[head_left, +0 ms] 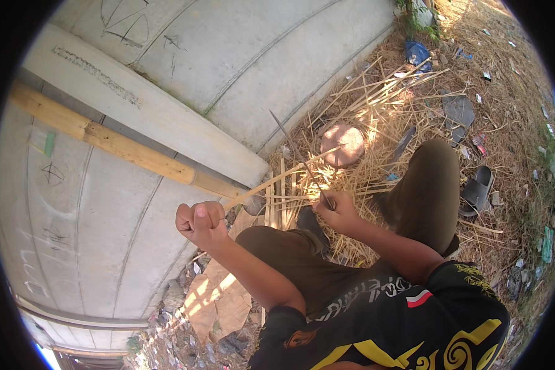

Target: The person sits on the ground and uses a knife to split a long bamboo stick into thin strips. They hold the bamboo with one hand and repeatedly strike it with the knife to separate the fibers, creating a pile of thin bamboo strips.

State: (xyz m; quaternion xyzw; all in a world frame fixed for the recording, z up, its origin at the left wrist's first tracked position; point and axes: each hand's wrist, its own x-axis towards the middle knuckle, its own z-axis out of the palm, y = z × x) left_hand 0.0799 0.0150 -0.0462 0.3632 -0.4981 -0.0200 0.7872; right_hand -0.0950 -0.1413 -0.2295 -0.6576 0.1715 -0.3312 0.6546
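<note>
My left hand (201, 223) is closed in a fist around the near end of a long, thin bamboo strip (271, 181). From there the strip slants up to the right, and its far end shows over a round wooden block (338, 139) on the ground. My right hand (339, 213), between my knees, grips a knife (297, 150) by its handle, which my fingers mostly cover. Its long, narrow blade points up and to the left. Blade and strip cross about midway along the strip; whether they touch I cannot tell.
Many split bamboo strips (376, 92) and shavings lie around the block. A concrete wall (240, 55) with a bamboo pole (123, 145) along it stands on the left. A flattened cardboard piece (219, 308) lies near its foot, a dark sandal (476, 190) on the right.
</note>
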